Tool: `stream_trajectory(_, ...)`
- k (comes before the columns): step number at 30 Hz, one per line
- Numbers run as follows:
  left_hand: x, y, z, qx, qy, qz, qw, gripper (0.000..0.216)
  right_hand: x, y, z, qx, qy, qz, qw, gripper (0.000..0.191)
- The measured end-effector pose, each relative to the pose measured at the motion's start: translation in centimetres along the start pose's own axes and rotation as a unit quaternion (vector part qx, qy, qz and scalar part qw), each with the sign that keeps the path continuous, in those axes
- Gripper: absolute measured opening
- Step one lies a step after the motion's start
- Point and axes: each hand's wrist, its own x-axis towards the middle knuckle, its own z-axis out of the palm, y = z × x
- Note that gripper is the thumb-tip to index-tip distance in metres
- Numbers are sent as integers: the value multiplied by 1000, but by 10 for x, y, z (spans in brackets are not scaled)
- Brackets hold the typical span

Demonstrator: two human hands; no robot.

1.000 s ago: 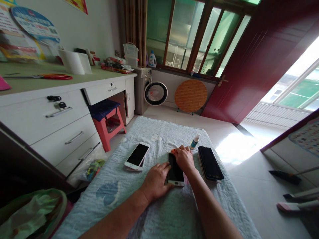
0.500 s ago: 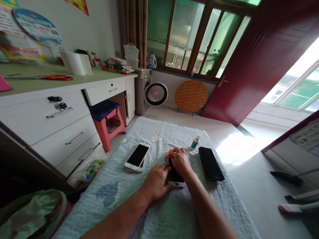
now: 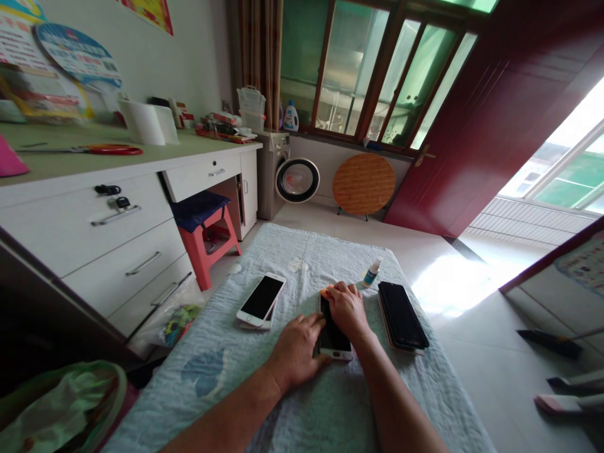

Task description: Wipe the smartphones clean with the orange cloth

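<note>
A smartphone with a dark screen and pale edges lies on the cloth-covered table before me. My left hand grips its left side, with the thumb near the bottom edge. At the phone's top end, my right hand is closed on a small orange cloth and presses it against the screen. The fingers partly hide both cloth and screen. To the left, a white phone rests on another phone. Right of my hands lies a black phone stacked on something pale, with a small spray bottle standing behind it.
The light blue quilted cloth covers the table. A desk with drawers and a red stool stand at left. A bin sits at the lower left. Farther back are a washing machine and a round wooden tabletop.
My right hand has shifted slightly right with the orange cloth, still at the phone's top end. My left hand keeps its hold. The whole view has moved a little.
</note>
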Motion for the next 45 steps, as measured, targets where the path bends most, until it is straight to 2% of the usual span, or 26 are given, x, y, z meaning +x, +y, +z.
stream_trajectory(9, 0, 1, -4, 5, -11, -3, 1000, 67, -5, 4, -7, -20, -5, -1, 1000, 26)
stream_trajectory(20, 0, 0, -2, -3, -4, 7, 1000, 70, -6, 13, -11, -39, -2, 62, 997, 41)
stream_trajectory(26, 0, 1, -2, -4, -4, 6, 1000, 63, -6, 0, -1, 36, 3, 4, 999, 25)
stream_trajectory(33, 1, 2, -2, -11, 3, 9, 1000, 67, -2, -13, 5, 68, -3, -53, 996, 26)
stream_trajectory(39, 0, 2, -2, -7, -2, 0, 1000, 66, 1, -8, 4, 61, 2, -38, 997, 27)
stream_trajectory(45, 0, 1, -1, 4, -3, -2, 1000, 65, 3, 6, 4, 53, 5, 13, 999, 27)
